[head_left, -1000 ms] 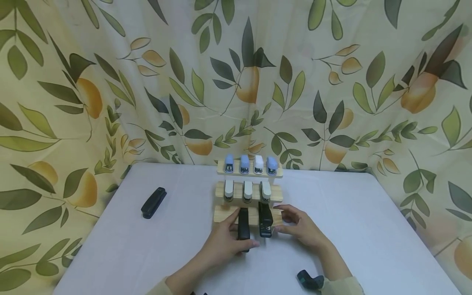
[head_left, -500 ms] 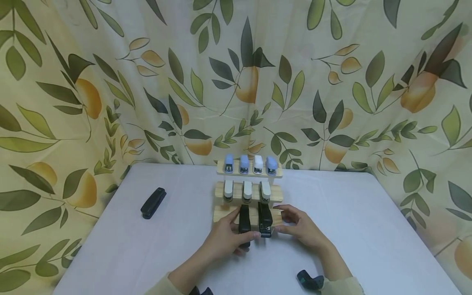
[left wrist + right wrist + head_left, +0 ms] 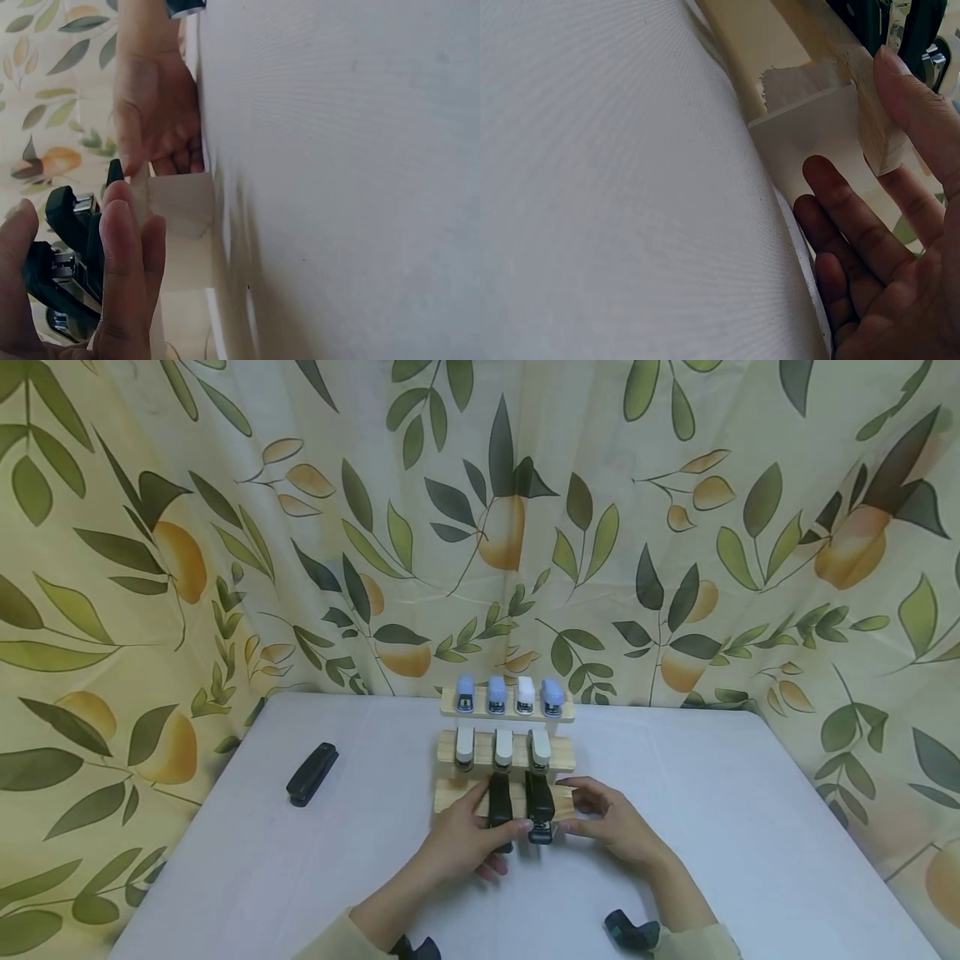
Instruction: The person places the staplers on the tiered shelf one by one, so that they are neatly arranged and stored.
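My left hand (image 3: 459,842) holds a black stapler (image 3: 498,800) between thumb and fingers, at the lowest shelf of a three-tier wooden stand (image 3: 448,795). A second black stapler (image 3: 539,797) rests on that shelf, just right of the held one. At the shelf's right end, my right hand (image 3: 617,828) grips the stand. The right wrist view shows its thumb and index finger about the wooden shelf end (image 3: 885,142), its other fingers beside the pale support (image 3: 817,131). Whether the held stapler's underside touches the shelf is hidden.
White staplers (image 3: 503,748) line the middle shelf. Small blue staplers (image 3: 497,692) and a white one (image 3: 525,693) stand on the top shelf. Another black stapler (image 3: 312,774) lies at the left of the white-covered table (image 3: 360,843). A patterned curtain (image 3: 480,527) hangs behind.
The held black stapler has moved forward and slightly right on the lowest shelf, with the left hand following. The right hand keeps its place on the stand.
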`<state>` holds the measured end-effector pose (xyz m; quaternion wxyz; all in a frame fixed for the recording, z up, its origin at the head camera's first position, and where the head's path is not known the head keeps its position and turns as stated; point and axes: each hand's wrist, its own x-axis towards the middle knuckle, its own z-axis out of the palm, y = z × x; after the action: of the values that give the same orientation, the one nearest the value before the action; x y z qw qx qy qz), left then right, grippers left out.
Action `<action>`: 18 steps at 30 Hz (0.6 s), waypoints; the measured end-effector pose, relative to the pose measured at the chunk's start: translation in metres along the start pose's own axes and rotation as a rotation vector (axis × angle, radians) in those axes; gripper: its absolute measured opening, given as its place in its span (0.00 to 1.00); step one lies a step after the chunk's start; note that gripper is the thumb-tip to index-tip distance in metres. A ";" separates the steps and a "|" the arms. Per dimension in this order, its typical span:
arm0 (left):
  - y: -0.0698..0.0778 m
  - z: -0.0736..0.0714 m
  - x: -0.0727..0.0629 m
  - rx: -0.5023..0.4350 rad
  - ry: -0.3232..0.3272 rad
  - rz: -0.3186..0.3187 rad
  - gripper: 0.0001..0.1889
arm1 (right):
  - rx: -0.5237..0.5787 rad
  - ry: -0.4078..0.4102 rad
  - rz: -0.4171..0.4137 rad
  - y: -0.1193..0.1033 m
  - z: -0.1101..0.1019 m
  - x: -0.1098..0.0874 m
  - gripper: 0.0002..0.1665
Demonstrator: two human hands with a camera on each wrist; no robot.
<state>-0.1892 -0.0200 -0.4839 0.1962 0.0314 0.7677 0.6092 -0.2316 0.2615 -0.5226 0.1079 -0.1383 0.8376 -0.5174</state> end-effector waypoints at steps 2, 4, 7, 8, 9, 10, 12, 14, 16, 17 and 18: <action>0.000 0.001 0.001 0.003 0.005 0.002 0.56 | -0.008 0.003 0.003 0.000 0.000 0.000 0.37; 0.000 0.001 0.002 0.006 0.008 0.001 0.56 | -0.019 0.002 0.007 0.000 0.000 0.000 0.37; 0.000 0.001 0.003 0.009 0.012 0.002 0.56 | -0.015 0.009 0.024 0.000 0.001 0.001 0.37; 0.000 0.002 0.003 0.008 0.012 0.003 0.56 | -0.012 0.011 0.028 0.000 0.001 0.001 0.37; -0.001 0.002 0.003 0.009 0.011 0.004 0.56 | -0.015 0.011 0.027 0.000 0.001 0.001 0.37; -0.001 0.002 0.003 0.009 0.010 0.005 0.56 | -0.016 0.011 0.026 0.000 0.001 0.001 0.37; -0.001 0.001 0.002 0.009 0.007 0.005 0.56 | -0.020 0.013 0.025 0.001 0.001 0.001 0.37; -0.002 0.001 0.001 0.008 0.003 0.002 0.57 | -0.020 0.012 0.022 0.001 0.001 0.001 0.37; -0.002 0.000 0.000 0.003 -0.004 0.001 0.57 | -0.017 0.009 0.022 0.001 0.001 0.001 0.37; -0.002 -0.001 -0.001 -0.001 -0.008 0.002 0.57 | -0.016 0.008 0.023 0.001 0.001 0.001 0.37; -0.002 -0.002 -0.002 -0.006 -0.013 0.003 0.57 | -0.011 0.010 0.026 0.001 0.001 0.001 0.37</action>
<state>-0.1879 -0.0227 -0.4848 0.2005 0.0358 0.7646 0.6114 -0.2327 0.2609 -0.5241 0.1097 -0.1256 0.8426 -0.5120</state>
